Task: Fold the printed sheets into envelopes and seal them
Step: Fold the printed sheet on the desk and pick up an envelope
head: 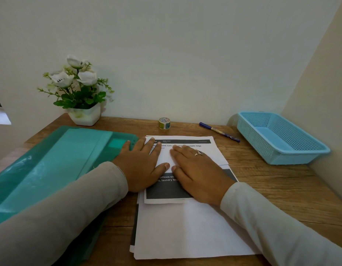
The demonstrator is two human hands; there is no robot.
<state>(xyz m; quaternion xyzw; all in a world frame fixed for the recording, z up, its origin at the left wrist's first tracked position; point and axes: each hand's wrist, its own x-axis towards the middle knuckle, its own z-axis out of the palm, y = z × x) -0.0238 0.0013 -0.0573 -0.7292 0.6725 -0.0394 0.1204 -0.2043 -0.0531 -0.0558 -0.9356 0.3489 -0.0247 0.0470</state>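
A printed sheet [210, 150] with black bands and text lies partly folded on top of a stack of white sheets [185, 231] in the middle of the wooden desk [281, 189]. My left hand [141, 166] presses flat on the fold's left side, fingers spread. My right hand [199, 175], wearing a ring, presses flat on its right side. A small roll of patterned tape [164, 123] stands at the back of the desk, beyond the sheet.
A teal plastic folder [51, 169] covers the desk's left side. A potted white flower [78, 91] stands at the back left. A blue pen [219, 131] lies at the back right, next to a light blue mesh basket [277, 137]. Walls close off the back and right.
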